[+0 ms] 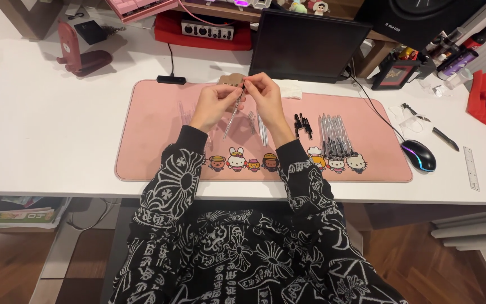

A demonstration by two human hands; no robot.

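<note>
Both my hands are raised over the pink desk mat [153,135] and meet at a clear pen barrel [233,115]. My left hand [216,104] holds the barrel along its upper part. At the barrel's dark top end my right hand [264,95] pinches with its fingertips. The barrel slants down toward me. A row of several assembled pens [336,135] lies on the mat to the right. A few small black pen parts [303,124] lie beside my right wrist, and clear barrels [261,128] lie under my hands.
A dark monitor [305,45] stands behind the mat. At the right lie a black mouse [418,155], a clear ruler [471,168] and a black knife [445,138]. A dark red stand [80,53] sits at the back left. The desk's front edge is near my lap.
</note>
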